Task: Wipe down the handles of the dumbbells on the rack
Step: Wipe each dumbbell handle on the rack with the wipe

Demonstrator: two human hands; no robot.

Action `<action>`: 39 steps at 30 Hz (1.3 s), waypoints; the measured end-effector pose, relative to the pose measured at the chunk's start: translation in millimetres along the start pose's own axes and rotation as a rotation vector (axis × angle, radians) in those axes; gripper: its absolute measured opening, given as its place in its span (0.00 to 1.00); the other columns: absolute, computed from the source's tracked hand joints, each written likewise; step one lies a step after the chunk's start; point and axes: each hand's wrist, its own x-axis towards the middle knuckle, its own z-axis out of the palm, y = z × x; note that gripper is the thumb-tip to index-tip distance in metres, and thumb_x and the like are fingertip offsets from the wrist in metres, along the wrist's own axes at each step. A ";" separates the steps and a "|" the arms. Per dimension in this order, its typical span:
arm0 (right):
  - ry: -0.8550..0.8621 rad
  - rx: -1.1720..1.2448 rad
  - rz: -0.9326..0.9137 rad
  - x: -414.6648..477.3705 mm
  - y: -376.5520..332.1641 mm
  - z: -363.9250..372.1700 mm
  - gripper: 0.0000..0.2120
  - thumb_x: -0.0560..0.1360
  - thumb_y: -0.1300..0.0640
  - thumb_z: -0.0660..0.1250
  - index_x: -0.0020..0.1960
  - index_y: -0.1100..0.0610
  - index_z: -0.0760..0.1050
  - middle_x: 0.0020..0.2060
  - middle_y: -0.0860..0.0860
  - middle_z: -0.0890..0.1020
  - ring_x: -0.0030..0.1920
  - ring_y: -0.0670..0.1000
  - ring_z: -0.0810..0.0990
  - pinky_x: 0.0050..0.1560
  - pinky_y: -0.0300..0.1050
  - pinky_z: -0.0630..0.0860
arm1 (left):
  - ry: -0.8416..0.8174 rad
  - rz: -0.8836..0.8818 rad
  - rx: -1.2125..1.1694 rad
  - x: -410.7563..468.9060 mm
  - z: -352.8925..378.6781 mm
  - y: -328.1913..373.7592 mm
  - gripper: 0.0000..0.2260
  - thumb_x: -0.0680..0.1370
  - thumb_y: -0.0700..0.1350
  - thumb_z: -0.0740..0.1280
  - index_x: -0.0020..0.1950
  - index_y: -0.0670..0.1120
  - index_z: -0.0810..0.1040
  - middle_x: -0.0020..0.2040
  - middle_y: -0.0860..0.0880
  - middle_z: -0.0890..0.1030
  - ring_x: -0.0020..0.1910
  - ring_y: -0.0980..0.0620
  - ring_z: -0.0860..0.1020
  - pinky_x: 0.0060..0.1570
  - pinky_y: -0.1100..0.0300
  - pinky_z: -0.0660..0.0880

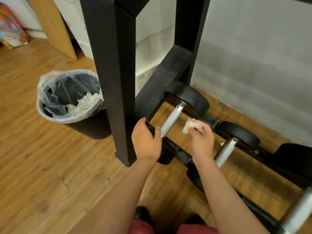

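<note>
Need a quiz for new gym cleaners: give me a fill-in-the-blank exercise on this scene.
1. The right hand holds a crumpled ____ wipe.
2. The left hand grips the black rack near the dumbbell handle lying ____ of the wipe.
3. The lined bin stands on the ____ floor.
Missing words: white; left; wooden.
</note>
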 end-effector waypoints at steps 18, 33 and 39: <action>0.013 0.281 0.236 46.3 10.8 49.1 0.10 0.73 0.59 0.73 0.53 0.55 0.77 0.53 0.53 0.84 0.56 0.50 0.81 0.63 0.48 0.74 | 0.203 0.062 0.203 0.3 33.5 -3.9 0.10 0.74 0.50 0.61 0.49 0.49 0.77 0.49 0.50 0.81 0.60 0.47 0.76 0.63 0.46 0.70; 0.232 0.424 0.274 41.8 3.3 51.3 0.07 0.75 0.68 0.69 0.45 0.58 0.75 0.45 0.53 0.82 0.46 0.47 0.82 0.51 0.40 0.80 | 0.190 0.072 0.239 1.4 35.0 -5.0 0.12 0.74 0.52 0.56 0.45 0.50 0.78 0.47 0.51 0.82 0.62 0.46 0.75 0.63 0.46 0.68; 0.230 0.386 0.269 41.4 5.9 57.9 0.07 0.76 0.66 0.67 0.50 0.56 0.81 0.45 0.50 0.83 0.45 0.45 0.82 0.43 0.34 0.77 | 0.168 0.077 0.272 0.9 33.7 -5.5 0.12 0.74 0.51 0.57 0.42 0.50 0.79 0.46 0.51 0.82 0.62 0.46 0.75 0.64 0.46 0.68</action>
